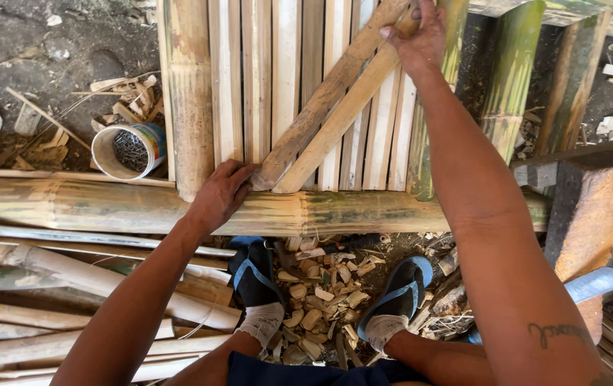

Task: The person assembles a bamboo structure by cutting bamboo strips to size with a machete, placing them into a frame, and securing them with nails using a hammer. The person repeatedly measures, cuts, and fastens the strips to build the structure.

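While the sandalled feet rest among wood chips, the left hand presses flat, fingers spread, on the lower end of two diagonal bamboo strips where they meet the horizontal bamboo pole. Farther off, the right hand grips their upper end, apparently aligning them across the vertical slats. Fastening would likely come next; a cup of nails sits near.

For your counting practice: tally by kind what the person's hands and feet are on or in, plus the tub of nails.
Diagonal bamboo slats under the left hand and right hand: 2
Blue sandals: 2
White socks: 2
Tubs of nails: 1
Total: 7
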